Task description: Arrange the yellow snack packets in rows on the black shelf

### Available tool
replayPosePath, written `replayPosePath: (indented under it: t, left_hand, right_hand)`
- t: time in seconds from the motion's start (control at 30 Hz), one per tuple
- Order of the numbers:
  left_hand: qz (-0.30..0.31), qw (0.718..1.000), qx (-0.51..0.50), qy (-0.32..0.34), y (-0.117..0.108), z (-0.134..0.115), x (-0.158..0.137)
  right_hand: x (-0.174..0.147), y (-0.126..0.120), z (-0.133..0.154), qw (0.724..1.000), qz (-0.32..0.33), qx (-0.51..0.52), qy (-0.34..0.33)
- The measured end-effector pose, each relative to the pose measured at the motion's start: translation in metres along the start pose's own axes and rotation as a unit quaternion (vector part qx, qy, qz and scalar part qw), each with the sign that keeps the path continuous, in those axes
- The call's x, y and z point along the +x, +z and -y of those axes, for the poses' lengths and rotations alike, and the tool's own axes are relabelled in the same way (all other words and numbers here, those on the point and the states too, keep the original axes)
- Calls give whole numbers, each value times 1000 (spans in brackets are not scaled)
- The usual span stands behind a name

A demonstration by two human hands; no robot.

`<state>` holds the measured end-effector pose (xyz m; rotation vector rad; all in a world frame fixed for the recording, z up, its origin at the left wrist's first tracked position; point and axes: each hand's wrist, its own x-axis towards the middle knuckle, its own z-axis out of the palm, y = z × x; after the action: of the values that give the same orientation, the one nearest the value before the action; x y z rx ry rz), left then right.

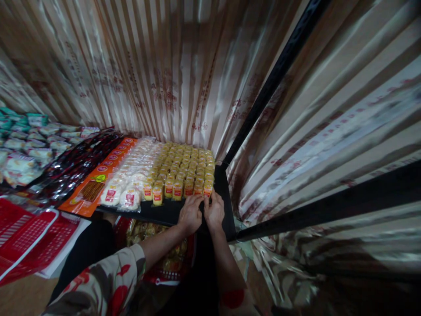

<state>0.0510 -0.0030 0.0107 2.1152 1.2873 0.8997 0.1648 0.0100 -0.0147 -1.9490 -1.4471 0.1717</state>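
Note:
Rows of small yellow wrapped cakes (178, 188) with red-and-white labels stand close together on a black shelf (167, 211). At the front right corner of these rows, my left hand (190, 214) has its fingertips curled against a front cake (198, 188). Beside it, my right hand (214, 211) closes its thumb and fingers on the corner cake (208, 188). The two hands nearly meet at the fingertips. My fingers partly cover the lower ends of both packets.
Left of the cakes lie round white packets (130, 198), an orange snack bag (88, 193), dark shiny packs (70, 164) and white-and-teal packets (24, 169). Red baskets (29, 237) sit below. A black metal post (263, 98) rises at right before printed plastic sheeting (158, 74).

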Motion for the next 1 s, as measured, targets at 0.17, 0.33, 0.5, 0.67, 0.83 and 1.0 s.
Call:
replayPosePath:
  t: [0.17, 0.33, 0.5, 0.67, 0.83, 1.0]
  left_hand:
    - [-6, 1000, -4, -6, -2, -3, -3]
    - [7, 999, -11, -30, -13, -6, -10]
    - [8, 999, -39, -20, -26, -3, -30]
    - [37, 997, -73, -13, -39, 21, -86]
    - [178, 973, -8, -147, -51, 65, -137]
    - [254, 901, 133, -326, -66, 112, -153]
  right_hand:
    - [-2, 1, -2, 1000, -16, 7, -13]
    - [1, 0, -4, 999, -33, 31, -5]
    - [-9, -16, 15, 993, -84, 82, -3]
    - [-58, -30, 48, 976, -72, 203, -21]
    - [-117, -4, 64, 957, 196, 190, -96]
    - [-143, 51, 64, 875, 455, 110, -123]
